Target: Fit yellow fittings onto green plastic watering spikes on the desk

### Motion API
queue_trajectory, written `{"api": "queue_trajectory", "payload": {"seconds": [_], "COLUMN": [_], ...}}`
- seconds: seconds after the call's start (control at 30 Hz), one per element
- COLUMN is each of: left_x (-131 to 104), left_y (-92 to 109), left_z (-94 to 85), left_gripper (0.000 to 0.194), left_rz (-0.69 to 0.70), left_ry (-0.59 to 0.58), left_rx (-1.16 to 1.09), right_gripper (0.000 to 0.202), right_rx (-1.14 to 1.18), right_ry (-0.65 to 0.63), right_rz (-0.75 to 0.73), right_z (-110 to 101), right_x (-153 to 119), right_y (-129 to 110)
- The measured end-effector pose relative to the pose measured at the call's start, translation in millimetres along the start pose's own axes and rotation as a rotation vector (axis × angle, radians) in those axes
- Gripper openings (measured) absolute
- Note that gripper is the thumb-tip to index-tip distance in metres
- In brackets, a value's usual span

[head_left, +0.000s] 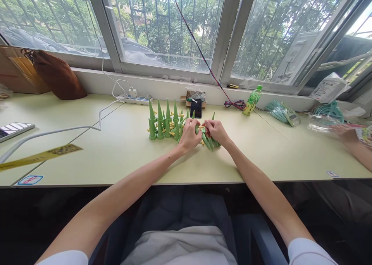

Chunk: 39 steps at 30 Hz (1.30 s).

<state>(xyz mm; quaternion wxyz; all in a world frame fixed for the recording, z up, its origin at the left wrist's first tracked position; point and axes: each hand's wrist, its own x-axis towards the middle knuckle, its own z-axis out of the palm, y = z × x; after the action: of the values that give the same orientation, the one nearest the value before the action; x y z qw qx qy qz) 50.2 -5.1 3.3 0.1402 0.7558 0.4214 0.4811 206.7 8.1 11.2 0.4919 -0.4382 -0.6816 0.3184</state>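
Green plant-watering spikes (pixel 160 128) with small yellow valves stand points-up in rows at the middle of the table. Just right of these rows, my left hand (pixel 190 133) is closed around a green spike (pixel 197 129), much of it covered by the fingers. Close beside it, my right hand (pixel 216 131) is closed in a pinch near a yellow piece between the two hands; what its fingertips hold is hidden. Below the hands, loose green spikes (pixel 207 141) lie on the table, partly covered by my right hand.
A phone (pixel 196 108) leans on a small box behind the spikes. A green bottle (pixel 252 100), bagged items (pixel 283 112) and a power strip (pixel 136 99) line the window side. White cable (pixel 100 119) crosses the left. Another person's hand (pixel 345 134) is at far right.
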Motion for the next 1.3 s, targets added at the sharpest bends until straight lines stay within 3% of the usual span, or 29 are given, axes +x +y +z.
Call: {"api": "queue_trajectory", "payload": {"seconds": [0.57, 1.3], "left_x": [2.6, 3.1], "left_y": [-1.9, 1.6], "left_z": [2.2, 1.9], "left_gripper": [0.015, 0.014], "left_rz": [-0.037, -0.04], "left_ry": [0.037, 0.056], "left_rx": [-0.026, -0.05], "right_gripper": [0.048, 0.046], "right_rx": [0.103, 0.072], "right_ry": [-0.023, -0.051], "right_rz": [0.047, 0.016], "right_z": [1.9, 1.4], "right_x": [0.0, -2.0], "right_y": [-3.9, -7.7]}}
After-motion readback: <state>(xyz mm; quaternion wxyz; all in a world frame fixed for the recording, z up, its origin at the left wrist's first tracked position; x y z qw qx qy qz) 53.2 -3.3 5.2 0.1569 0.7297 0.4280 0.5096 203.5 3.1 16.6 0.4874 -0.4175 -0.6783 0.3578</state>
